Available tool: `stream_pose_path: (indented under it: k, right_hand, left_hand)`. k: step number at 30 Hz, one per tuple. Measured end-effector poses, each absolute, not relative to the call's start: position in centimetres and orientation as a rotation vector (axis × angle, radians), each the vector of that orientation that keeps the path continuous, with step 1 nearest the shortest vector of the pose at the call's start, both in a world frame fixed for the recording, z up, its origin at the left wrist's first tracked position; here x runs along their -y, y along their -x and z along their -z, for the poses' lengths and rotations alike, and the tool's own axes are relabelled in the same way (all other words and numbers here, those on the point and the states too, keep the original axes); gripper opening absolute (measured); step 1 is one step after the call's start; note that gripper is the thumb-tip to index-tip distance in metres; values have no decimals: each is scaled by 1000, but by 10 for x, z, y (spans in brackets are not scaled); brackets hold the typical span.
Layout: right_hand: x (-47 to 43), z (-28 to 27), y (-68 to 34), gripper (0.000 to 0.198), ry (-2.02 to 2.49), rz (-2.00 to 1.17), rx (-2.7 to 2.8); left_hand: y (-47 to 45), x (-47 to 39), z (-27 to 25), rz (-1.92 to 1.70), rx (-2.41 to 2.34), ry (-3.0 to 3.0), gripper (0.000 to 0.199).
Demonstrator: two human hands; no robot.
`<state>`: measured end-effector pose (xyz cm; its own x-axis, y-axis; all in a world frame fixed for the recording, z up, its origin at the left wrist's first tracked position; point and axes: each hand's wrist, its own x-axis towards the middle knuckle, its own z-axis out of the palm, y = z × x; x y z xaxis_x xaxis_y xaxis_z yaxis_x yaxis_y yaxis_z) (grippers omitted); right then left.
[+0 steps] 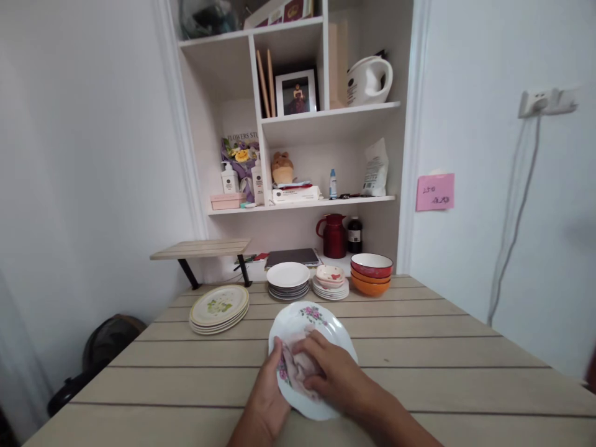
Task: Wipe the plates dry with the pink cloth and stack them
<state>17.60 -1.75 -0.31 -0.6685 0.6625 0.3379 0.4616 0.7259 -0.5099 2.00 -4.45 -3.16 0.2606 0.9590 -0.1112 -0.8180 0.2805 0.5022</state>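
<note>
A white plate [339, 334] with pink flower patterns is held up, tilted, above the near part of the table. My left hand [269, 391] grips its left edge, the thumb lying on the plate's face. Over the middle of the plate, my right hand [333, 366] presses a pale pinkish cloth [295, 365] against the surface with bent fingers. Part of the cloth is hidden under that hand. The left fingers behind the plate are out of sight.
Behind the plate stand a stack of cream plates [220, 307], a stack of white-topped plates [288, 275], small dishes [330, 282] and stacked bowls [371, 273]. A small raised wooden shelf [201, 248] is at the left. A red jug [334, 236] stands in the wall shelving.
</note>
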Motion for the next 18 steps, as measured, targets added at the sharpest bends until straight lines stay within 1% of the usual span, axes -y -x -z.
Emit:
stream_pose_path:
  k: [5, 8, 10, 14, 18]
  right_hand:
    - [6, 0, -173, 50, 1036, -376, 2242]
    - [-6, -2, -180, 47, 1175, -282, 2138]
    - [-12, -1, -185, 42, 1228, -227, 2113]
    - [-15, 3, -197, 31, 1338, -155, 2205]
    - [-9, 4, -207, 32, 1271, -264, 2441]
  left_hand:
    - [-26, 43, 31, -1207, -488, -401, 51]
    - [-27, 46, 30, -1217, -564, -396, 53]
    - [-27, 48, 28, -1229, -581, -390, 56]
    - [-22, 48, 27, -1310, -542, -356, 59]
    - [-13, 46, 31, -1424, -536, -335, 58]
